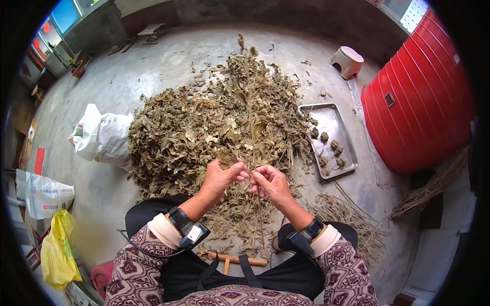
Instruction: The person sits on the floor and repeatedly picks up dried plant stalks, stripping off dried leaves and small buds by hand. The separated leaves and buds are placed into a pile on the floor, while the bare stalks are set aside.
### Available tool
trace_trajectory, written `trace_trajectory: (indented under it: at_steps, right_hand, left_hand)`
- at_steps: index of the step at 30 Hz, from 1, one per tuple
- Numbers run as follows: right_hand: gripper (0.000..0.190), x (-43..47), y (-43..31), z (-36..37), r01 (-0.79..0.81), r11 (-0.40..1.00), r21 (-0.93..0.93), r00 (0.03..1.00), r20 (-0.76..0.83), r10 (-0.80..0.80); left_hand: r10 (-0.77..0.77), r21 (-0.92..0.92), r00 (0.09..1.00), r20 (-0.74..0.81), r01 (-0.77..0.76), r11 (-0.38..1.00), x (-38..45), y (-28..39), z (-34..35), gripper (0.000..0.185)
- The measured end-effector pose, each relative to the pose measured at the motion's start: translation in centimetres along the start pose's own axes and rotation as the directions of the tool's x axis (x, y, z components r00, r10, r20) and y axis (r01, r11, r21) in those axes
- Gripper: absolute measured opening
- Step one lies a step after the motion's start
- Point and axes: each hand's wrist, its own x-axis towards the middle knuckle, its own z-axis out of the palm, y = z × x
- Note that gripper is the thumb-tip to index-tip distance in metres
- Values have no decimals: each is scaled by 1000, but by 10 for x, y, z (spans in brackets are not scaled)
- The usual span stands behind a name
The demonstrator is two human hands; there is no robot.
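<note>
My right hand [270, 184] pinches a long dried plant stalk [251, 114] between thumb and fingers. The stalk stretches away from me over a large heap of dried leaves [172, 134] and carries withered leaves along its upper length. Close beside it on the left, my left hand [226, 174] has its fingers curled around some dried leaf [227, 157]. Its fingertips nearly meet the stalk. Several dark, crumpled clumps [324, 137] lie in a metal tray [354, 153] to the right of the heap.
Bare stalks [344, 218] are piled at my right. A red ribbed tank [417, 99] and a plastic stool [347, 61] stand beyond the tray. A white woven sack [111, 134] touches the heap's left side. A yellow plastic bag [59, 252] is at lower left, a wooden piece [245, 259] between my feet.
</note>
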Motion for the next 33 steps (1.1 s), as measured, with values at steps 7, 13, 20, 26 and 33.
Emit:
trace_trajectory:
  at_steps: [7, 13, 20, 26, 33]
  right_hand:
    - [13, -5, 7, 2, -19, 998, -54, 999, 49, 22]
    - [12, -7, 6, 6, -23, 991, -129, 995, 94, 35]
    - [14, -6, 0, 10, -56, 998, -29, 993, 102, 59]
    - [17, -1, 2, 8, -56, 997, 51, 998, 24, 55]
    - [17, -2, 1, 3, -40, 997, 61, 997, 75, 36]
  left_hand:
    - [264, 112, 964, -39, -259, 959, 6, 13, 4, 29]
    - [358, 148, 933, -45, -349, 925, 5, 20, 10, 27]
    - [252, 158, 967, -48, -242, 957, 8, 12, 6, 15]
    - [122, -105, 992, -43, -126, 986, 6, -4, 9, 14]
    - [29, -208, 996, -85, -46, 977, 5, 5, 8, 11]
